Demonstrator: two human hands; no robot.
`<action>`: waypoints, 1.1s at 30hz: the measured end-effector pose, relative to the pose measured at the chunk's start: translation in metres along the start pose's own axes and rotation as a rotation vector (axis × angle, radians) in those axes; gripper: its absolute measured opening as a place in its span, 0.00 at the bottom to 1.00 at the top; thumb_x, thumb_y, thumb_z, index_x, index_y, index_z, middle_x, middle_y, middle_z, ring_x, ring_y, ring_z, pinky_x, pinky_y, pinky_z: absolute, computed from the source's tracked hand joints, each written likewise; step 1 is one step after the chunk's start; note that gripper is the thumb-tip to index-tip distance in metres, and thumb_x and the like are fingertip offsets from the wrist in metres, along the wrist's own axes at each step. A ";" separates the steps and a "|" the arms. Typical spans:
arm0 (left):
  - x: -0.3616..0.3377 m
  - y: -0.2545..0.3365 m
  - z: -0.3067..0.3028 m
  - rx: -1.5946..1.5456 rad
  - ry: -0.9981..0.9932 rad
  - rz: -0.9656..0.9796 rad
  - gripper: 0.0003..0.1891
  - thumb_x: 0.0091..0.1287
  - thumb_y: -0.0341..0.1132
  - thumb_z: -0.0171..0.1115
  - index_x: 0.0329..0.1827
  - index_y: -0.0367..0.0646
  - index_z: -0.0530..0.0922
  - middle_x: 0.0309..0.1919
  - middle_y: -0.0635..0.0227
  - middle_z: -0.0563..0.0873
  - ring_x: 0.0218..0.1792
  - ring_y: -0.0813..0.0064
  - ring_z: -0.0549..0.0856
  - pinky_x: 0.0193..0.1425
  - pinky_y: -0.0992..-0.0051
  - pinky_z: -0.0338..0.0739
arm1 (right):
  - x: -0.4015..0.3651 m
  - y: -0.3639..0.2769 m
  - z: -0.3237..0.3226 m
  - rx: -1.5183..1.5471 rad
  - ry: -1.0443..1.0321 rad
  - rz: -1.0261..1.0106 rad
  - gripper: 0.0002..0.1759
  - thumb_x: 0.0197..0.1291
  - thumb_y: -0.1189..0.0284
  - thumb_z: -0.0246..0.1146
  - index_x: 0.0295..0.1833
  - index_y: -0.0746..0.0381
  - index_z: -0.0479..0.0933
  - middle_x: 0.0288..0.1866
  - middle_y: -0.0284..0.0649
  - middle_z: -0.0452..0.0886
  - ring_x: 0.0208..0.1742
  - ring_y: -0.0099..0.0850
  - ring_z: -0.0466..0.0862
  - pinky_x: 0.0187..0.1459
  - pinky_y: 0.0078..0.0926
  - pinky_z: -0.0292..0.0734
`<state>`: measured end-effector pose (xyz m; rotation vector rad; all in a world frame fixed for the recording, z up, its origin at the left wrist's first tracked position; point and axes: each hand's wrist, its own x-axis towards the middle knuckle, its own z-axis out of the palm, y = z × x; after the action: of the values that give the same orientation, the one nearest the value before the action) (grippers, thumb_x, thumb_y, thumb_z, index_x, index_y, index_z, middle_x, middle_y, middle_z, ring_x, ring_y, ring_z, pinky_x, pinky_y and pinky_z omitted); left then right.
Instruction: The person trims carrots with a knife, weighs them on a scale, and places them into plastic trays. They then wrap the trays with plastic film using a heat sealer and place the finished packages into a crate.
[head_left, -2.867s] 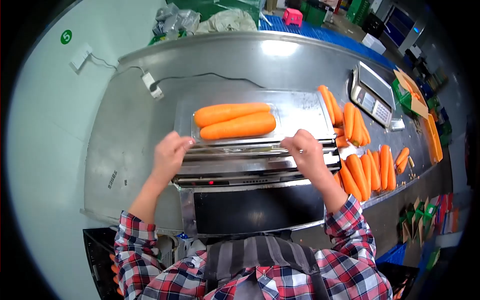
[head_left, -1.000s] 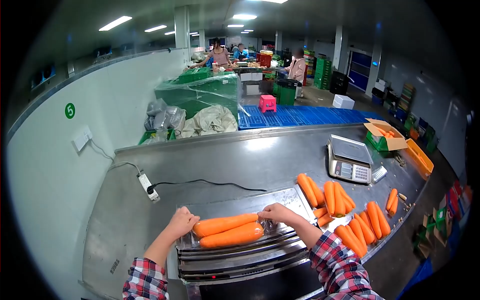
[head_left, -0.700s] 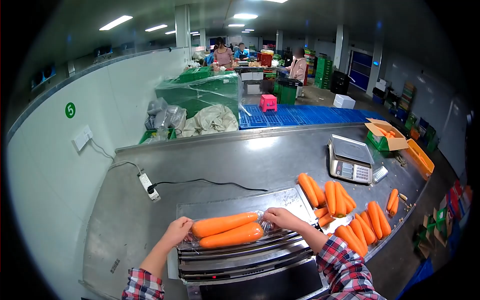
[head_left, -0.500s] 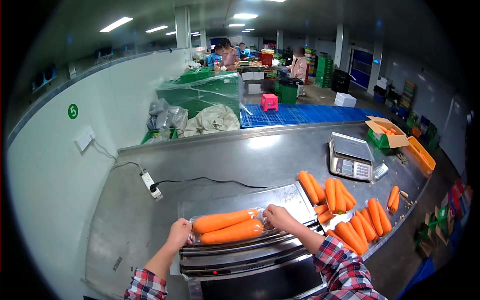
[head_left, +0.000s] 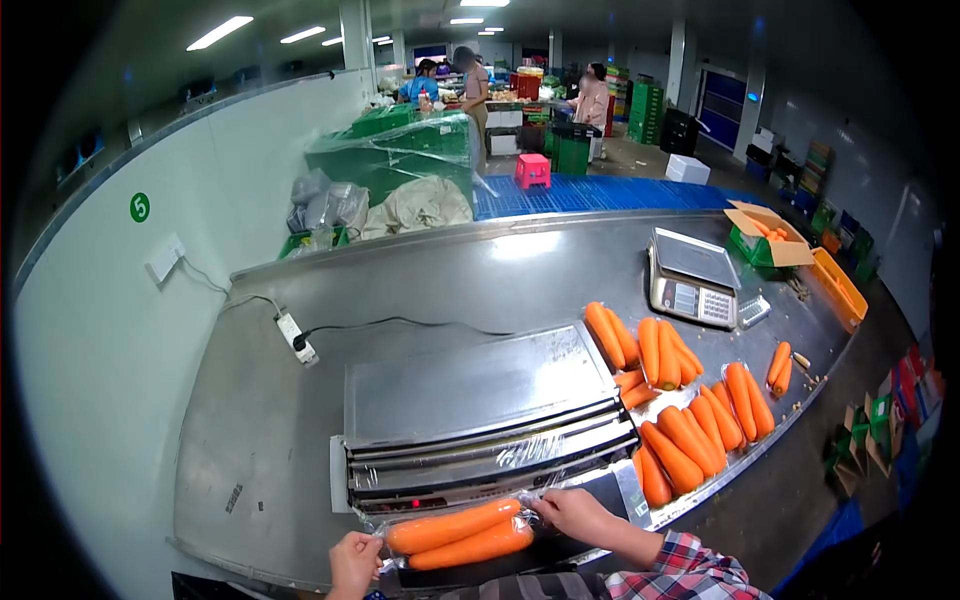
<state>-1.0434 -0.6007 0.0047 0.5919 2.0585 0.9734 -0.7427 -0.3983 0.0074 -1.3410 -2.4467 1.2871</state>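
Two wrapped carrots [head_left: 460, 535], over a dozen loose carrots [head_left: 665, 360] right of one wrapping machine [head_left: 480, 410], one scale [head_left: 692, 280], one power strip [head_left: 292, 337].

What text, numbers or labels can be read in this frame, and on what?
"5": white on a green round sign on the wall.
Weighing scale: keypad and display too small to read.
Sticker on the steel table: blurred, unreadable.
Wrapped carrot pack: no label visible.
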 end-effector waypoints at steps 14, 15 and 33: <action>-0.059 -0.052 0.026 -0.517 -0.378 -0.196 0.20 0.59 0.33 0.62 0.53 0.34 0.75 0.40 0.61 0.82 0.38 0.74 0.81 0.42 0.76 0.75 | -0.001 0.000 0.046 0.223 0.308 -0.235 0.11 0.63 0.65 0.58 0.42 0.62 0.72 0.27 0.45 0.81 0.31 0.44 0.83 0.32 0.36 0.77; -0.058 -0.048 0.024 -0.507 -0.410 -0.197 0.20 0.58 0.32 0.63 0.53 0.34 0.75 0.41 0.61 0.81 0.40 0.74 0.81 0.43 0.76 0.75 | -0.006 -0.008 0.040 0.247 0.213 -0.286 0.11 0.63 0.65 0.58 0.41 0.62 0.72 0.28 0.46 0.81 0.32 0.45 0.82 0.33 0.36 0.77; -0.052 0.134 0.033 -0.153 -0.633 0.363 0.07 0.59 0.20 0.61 0.40 0.37 0.81 0.29 0.72 0.83 0.28 0.88 0.78 0.31 0.85 0.74 | -0.014 -0.087 0.018 0.725 -1.138 -0.492 0.25 0.70 0.57 0.48 0.61 0.65 0.68 0.51 0.41 0.74 0.55 0.26 0.74 0.56 0.23 0.69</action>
<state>-0.9751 -0.5404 0.1205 1.0597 1.3302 0.9733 -0.7999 -0.4436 0.0608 0.2807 -2.0069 2.7827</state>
